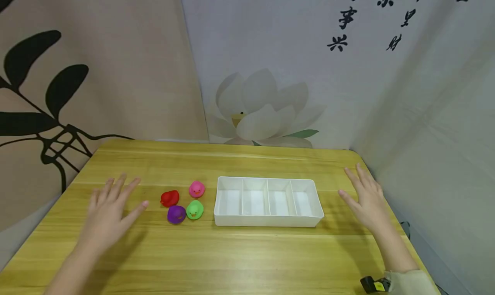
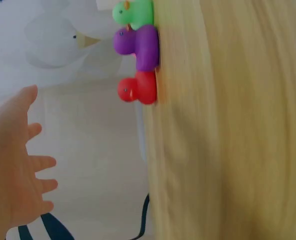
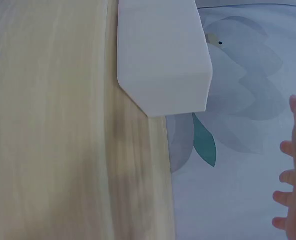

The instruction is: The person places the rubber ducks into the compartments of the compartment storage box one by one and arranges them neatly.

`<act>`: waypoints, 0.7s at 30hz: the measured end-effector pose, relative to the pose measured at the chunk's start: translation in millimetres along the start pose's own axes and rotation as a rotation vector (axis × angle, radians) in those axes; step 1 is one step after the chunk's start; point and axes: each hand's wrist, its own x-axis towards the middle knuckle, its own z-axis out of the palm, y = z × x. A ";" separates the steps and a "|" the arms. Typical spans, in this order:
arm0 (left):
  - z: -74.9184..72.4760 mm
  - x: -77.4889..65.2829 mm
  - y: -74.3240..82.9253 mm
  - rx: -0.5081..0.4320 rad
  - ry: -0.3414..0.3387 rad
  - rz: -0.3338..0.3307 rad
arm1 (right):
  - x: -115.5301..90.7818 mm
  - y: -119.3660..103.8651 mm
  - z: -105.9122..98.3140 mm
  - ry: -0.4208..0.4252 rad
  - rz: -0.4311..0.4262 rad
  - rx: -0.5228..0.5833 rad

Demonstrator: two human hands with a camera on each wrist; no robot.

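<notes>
In the head view my left hand hovers over the left of the table, fingers spread and holding nothing. Just right of it is a cluster of small rubber ducks: a red duck, a purple duck, a green duck and a pink duck. A white tray with several compartments, all bare inside, sits right of the ducks. My right hand is held beyond the tray's right end, fingers extended, touching nothing. The left wrist view shows the ducks in a row, the pink one mostly hidden.
The wooden table reaches back to a fabric curtain printed with a lotus and characters. Another curtain stands close along the right edge. A black device is strapped at my right wrist.
</notes>
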 end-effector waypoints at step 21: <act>42.4 -12.3 29.3 -0.420 0.191 0.026 | -3.6 -3.0 40.8 0.033 0.017 0.517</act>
